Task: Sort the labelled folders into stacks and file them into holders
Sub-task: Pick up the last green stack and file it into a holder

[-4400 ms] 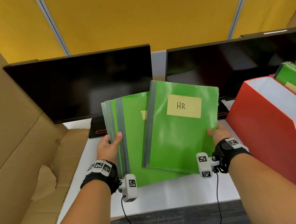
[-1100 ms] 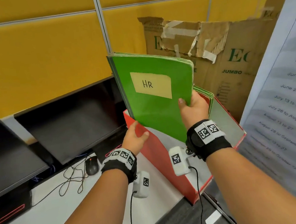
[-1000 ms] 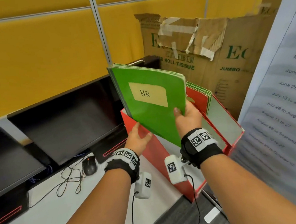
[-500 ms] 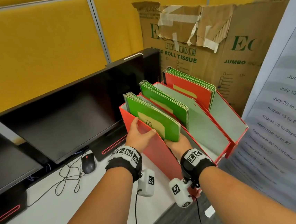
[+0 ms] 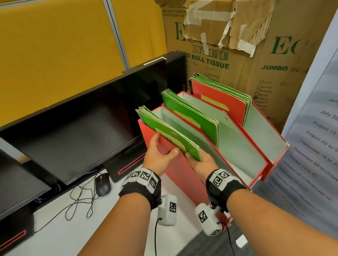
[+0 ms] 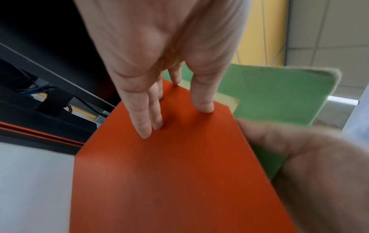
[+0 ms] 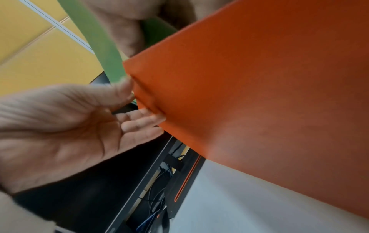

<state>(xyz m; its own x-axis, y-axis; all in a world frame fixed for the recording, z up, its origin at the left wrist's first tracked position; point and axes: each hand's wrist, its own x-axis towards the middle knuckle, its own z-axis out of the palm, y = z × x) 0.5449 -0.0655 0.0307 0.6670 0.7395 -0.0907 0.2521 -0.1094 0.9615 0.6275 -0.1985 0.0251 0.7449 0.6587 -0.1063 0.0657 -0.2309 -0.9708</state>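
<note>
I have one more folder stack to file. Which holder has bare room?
The nearest red holder has bare room right of its green folders. The middle holder is open toward its front. The far holder looks fullest.

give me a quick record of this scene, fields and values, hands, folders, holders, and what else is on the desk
left hand: fingers flat on the outer wall of the near holder, thumb at its top edge
right hand: grips the lower corner of the HR folders
HR folders: green, mostly down in the near holder, leaning left
middle holder: green folders
far holder: stack fronted by a red folder
desk: two monitors, mouse, cables
behind: cardboard box
</note>
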